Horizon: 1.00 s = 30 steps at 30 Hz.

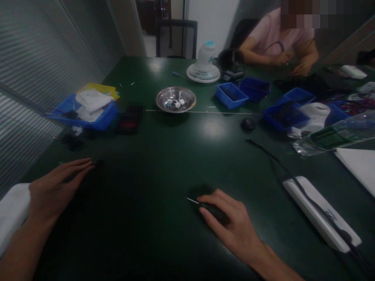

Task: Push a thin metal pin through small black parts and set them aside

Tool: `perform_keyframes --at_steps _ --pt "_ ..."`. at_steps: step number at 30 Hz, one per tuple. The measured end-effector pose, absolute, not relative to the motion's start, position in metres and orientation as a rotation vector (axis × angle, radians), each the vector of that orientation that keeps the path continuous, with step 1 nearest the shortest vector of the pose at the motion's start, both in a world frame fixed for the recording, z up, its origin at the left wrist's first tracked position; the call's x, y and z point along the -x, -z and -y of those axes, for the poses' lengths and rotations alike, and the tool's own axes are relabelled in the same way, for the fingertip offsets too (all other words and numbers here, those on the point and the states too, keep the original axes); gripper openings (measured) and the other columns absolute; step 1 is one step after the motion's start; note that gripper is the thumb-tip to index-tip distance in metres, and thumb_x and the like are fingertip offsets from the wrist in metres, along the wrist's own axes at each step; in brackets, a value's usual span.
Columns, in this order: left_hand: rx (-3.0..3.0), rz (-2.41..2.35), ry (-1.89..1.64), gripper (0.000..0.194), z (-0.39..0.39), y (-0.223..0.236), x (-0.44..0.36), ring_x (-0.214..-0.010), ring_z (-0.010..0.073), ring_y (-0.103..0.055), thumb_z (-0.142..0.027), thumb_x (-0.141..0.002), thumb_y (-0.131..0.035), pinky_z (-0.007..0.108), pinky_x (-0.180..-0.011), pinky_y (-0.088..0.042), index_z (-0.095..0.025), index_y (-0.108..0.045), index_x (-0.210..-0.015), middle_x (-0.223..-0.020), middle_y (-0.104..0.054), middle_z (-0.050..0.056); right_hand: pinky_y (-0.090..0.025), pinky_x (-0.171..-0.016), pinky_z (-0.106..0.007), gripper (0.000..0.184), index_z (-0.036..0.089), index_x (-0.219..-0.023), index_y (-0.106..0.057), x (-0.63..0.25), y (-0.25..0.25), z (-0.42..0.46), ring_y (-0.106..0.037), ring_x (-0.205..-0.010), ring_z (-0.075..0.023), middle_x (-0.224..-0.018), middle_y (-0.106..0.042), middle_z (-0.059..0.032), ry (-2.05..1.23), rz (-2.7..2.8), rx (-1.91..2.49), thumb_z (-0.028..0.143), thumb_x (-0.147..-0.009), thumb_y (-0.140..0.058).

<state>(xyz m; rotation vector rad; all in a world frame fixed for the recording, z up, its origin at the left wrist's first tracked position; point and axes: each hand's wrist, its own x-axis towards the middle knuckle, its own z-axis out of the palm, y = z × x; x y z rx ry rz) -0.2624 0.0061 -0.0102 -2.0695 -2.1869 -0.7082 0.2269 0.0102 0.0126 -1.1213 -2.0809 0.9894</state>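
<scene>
My right hand is wrapped round the dark handle of a small screwdriver, just above the green table. Its thin metal shaft points to the left, away from my fingertips. On the left side, my left hand reaches forward with thumb and fingers pinched together. At those fingertips is a small dark thing, too dim to make out. Beyond this hand lies a tangle of black parts on the table.
A blue bin with white cloth stands at the left. Further back are a metal bowl with small parts, a white fan and blue trays. A mouse, bottle and power strip lie right. Another person sits opposite.
</scene>
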Motion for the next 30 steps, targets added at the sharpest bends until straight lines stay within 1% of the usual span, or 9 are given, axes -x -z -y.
perform_keyframes --at_steps 4,10,14,18,24,30 --pt "2.077 2.013 0.626 0.032 -0.01 0.009 0.261 -0.113 0.0294 -0.073 -0.047 -0.099 -0.059 0.047 -0.1 -0.056 -0.021 -0.073 -0.113 -0.123 -0.076 0.008 -0.052 -0.072 -0.03 0.019 0.024 -0.122 -0.068 -0.226 -0.01 -0.011 -0.068 -0.084 -0.0164 -0.099 -0.068 -0.0039 -0.986 2.075 1.102 0.025 -0.104 -0.062" --pt "2.044 2.021 0.606 0.03 -0.019 0.006 0.252 -0.108 0.0275 -0.073 -0.045 -0.099 -0.061 0.04 -0.097 -0.057 -0.02 -0.071 -0.112 -0.119 -0.076 0.009 -0.051 -0.071 -0.03 0.02 0.024 -0.124 -0.067 -0.228 -0.009 -0.008 -0.068 -0.084 -0.0167 -0.099 -0.069 -0.004 -1.004 2.099 1.102 0.024 -0.104 -0.061" --pt "2.02 2.013 0.539 0.025 -0.025 0.006 0.246 -0.096 0.0247 -0.074 -0.04 -0.098 -0.06 0.037 -0.088 -0.059 -0.019 -0.068 -0.108 -0.11 -0.076 0.007 -0.05 -0.068 -0.029 0.02 0.024 -0.123 -0.066 -0.23 -0.011 -0.007 -0.068 -0.081 -0.0165 -0.097 -0.069 -0.0038 -1.005 2.088 1.102 0.024 -0.104 -0.061" --pt "2.04 2.005 0.532 0.021 -0.025 0.006 0.246 -0.094 0.0233 -0.073 -0.036 -0.097 -0.064 0.037 -0.089 -0.059 -0.018 -0.067 -0.108 -0.109 -0.074 0.007 -0.051 -0.069 -0.028 0.022 0.025 -0.125 -0.066 -0.229 -0.012 -0.007 -0.069 -0.082 -0.0157 -0.098 -0.069 -0.0032 -1.005 2.085 1.107 0.023 -0.104 -0.061" --pt "2.048 1.974 0.555 0.019 -0.024 0.006 0.247 -0.093 0.0219 -0.074 -0.036 -0.096 -0.069 0.036 -0.088 -0.06 -0.021 -0.067 -0.107 -0.108 -0.074 0.003 -0.052 -0.068 -0.028 0.021 0.024 -0.123 -0.067 -0.227 -0.013 -0.005 -0.069 -0.082 -0.016 -0.097 -0.069 -0.0034 -0.997 2.074 1.13 0.024 -0.103 -0.062" --pt "2.049 1.96 0.577 0.02 -0.023 0.008 0.251 -0.098 0.023 -0.075 -0.035 -0.095 -0.071 0.039 -0.089 -0.062 -0.022 -0.067 -0.109 -0.11 -0.075 0.001 -0.052 -0.069 -0.028 0.021 0.023 -0.124 -0.067 -0.223 -0.012 -0.003 -0.069 -0.082 -0.0157 -0.098 -0.07 -0.0041 -0.962 2.093 1.111 0.022 -0.103 -0.063"
